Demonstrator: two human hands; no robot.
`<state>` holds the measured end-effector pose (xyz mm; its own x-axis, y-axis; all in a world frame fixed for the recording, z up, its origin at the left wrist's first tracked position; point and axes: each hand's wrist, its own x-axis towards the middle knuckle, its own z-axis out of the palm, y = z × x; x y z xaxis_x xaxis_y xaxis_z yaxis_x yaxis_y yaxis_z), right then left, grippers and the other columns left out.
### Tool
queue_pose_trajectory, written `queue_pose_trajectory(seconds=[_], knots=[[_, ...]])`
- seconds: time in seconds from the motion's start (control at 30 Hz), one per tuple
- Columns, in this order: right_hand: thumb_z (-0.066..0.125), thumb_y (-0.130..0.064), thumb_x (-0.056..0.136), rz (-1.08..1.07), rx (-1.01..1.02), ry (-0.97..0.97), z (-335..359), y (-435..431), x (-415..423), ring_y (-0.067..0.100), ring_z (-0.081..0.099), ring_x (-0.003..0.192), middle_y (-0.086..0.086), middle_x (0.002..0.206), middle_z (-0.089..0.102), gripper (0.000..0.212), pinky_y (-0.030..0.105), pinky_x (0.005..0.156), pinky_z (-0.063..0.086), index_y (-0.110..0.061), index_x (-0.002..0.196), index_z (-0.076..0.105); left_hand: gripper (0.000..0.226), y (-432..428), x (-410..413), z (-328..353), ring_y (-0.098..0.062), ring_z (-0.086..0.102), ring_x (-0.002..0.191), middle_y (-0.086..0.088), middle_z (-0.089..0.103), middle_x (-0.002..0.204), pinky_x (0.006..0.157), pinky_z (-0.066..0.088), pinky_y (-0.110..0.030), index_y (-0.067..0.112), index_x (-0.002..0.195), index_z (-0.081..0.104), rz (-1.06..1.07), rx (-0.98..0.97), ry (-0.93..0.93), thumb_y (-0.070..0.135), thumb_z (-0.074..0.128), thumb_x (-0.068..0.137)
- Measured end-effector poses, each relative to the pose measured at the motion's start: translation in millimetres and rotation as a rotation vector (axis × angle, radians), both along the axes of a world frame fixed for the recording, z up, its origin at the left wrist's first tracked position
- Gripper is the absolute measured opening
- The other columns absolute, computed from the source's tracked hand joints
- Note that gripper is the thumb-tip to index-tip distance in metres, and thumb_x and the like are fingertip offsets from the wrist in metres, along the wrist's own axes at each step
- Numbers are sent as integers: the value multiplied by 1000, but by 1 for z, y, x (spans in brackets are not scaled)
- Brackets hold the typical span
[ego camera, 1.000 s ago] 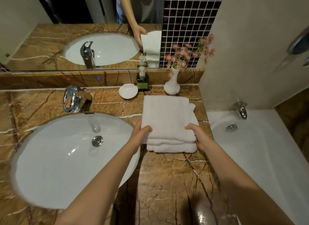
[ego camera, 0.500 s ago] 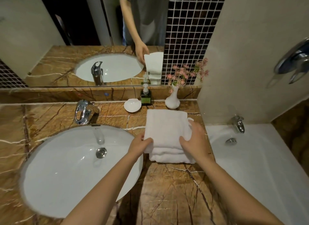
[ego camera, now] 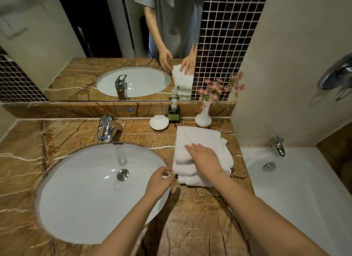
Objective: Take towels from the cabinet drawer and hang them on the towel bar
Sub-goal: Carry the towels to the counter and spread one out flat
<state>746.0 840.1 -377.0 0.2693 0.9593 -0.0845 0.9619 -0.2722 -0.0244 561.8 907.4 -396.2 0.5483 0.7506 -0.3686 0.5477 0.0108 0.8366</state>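
Right hand (ego camera: 205, 160) — flat on towels (ego camera: 198, 136)

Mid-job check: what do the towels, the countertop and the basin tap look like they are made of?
The towels: white terry-like cloth, matte and napped, with thick soft folds. The countertop: polished stone, probably marble, brown with pale veins and a glossy sheen, though a veneer cannot be excluded. The basin tap: chromed metal, by its mirror-bright reflections.
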Motion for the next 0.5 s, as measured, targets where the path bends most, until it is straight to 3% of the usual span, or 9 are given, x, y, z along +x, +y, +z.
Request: queue_pose_trajectory(seconds=[0.1,0.27,0.37,0.5], knots=[[50,-3,86,-42,91,80,9,2,6,27,50,120,6,141,46,69,37,92,42,-24,148,28,20,-2,-3,6,-7,54,94,10,58,99,78,41,-25,26,104,60,7,31,-5,21,60,85],[45,-1,91,-171,280,254,34,3,22,28,50,122,5,143,47,58,38,92,43,-24,145,37,21,0,5,20,-6,57,88,9,61,98,74,44,-26,21,107,62,57,98,-52,20,61,85],[44,-8,94,-203,373,353,65,4,29,29,54,115,4,138,52,50,41,82,49,-26,140,44,24,2,16,28,-11,60,94,3,64,103,74,47,-24,18,111,62,83,90,-115,22,62,87],[47,-1,91,-153,510,581,113,-5,30,25,55,116,2,127,61,46,39,90,49,-22,131,54,37,3,35,44,-15,57,103,-4,61,111,85,47,-27,15,118,57,130,-6,-246,30,67,85]])
